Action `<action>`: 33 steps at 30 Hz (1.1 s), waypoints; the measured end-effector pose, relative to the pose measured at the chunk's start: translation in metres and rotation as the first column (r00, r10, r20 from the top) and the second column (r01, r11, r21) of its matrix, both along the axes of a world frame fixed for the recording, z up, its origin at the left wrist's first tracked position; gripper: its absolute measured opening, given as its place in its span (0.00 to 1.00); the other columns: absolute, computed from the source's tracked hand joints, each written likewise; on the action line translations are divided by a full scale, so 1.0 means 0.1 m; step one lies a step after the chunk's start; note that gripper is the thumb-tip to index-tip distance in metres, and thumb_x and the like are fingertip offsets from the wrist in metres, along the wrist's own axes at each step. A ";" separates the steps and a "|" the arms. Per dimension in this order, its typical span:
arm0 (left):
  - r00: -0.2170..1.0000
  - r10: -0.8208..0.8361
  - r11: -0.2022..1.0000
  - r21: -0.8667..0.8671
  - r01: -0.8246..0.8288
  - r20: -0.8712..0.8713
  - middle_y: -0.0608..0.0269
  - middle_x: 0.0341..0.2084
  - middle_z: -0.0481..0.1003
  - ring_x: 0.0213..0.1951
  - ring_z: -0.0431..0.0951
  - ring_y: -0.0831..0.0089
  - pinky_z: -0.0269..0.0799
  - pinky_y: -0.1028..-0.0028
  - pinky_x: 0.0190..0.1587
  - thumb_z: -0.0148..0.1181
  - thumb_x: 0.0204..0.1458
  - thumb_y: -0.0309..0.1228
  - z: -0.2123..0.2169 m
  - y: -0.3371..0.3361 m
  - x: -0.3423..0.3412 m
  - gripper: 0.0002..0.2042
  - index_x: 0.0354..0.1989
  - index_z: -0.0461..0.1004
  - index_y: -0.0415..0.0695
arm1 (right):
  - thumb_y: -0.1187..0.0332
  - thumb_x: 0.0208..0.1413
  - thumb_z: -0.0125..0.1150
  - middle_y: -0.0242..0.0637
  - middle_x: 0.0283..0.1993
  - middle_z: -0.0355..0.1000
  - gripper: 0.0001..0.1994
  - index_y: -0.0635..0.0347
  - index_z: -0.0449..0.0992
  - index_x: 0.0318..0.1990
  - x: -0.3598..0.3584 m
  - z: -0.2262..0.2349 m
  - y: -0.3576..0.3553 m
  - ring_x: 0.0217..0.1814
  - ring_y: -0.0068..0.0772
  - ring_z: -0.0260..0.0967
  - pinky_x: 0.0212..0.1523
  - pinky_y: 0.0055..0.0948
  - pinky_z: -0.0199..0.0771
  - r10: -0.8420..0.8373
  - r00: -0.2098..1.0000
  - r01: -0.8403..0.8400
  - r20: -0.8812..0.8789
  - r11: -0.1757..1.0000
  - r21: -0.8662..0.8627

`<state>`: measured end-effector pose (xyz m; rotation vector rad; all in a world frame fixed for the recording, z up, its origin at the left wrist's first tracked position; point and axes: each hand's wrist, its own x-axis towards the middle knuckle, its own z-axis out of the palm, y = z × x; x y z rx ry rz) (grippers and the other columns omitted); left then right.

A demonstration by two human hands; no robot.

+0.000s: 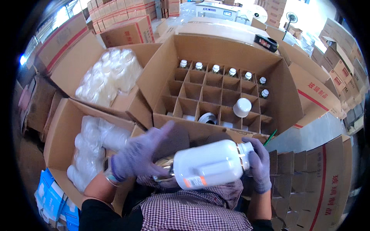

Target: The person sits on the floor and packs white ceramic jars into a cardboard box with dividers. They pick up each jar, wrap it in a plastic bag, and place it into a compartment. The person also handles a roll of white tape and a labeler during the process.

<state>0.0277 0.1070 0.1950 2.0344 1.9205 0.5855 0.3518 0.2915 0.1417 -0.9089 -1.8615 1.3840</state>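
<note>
Looks like mid-packing: the right hand (259, 164) grips the neck of a white plastic bottle (208, 163) held sideways over the lap, the left hand (139, 154) open at its base, so next it needs tipping upright into a free cell of the divided carton (216, 96).

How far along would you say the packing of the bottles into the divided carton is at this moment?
Early on. About seven capped bottles stand along the far row and right side of the divided carton, and one white bottle sits nearer. A large white bottle lies sideways, the right hand at its neck and the left hand by its base. Most cells look empty; wrapped bottles wait in the left boxes.
</note>
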 end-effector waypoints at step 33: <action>0.762 0.036 0.998 -0.063 0.007 0.647 0.55 0.72 0.59 0.72 0.60 0.62 0.53 0.62 0.74 0.68 0.57 0.38 -1.19 -0.31 0.24 0.40 0.75 0.53 0.48 | 0.48 0.42 0.77 0.42 0.47 0.75 0.38 0.57 0.73 0.59 -0.52 0.53 -0.76 0.45 0.43 0.76 0.46 0.38 0.77 0.270 0.931 -0.033 -0.246 0.733 0.679</action>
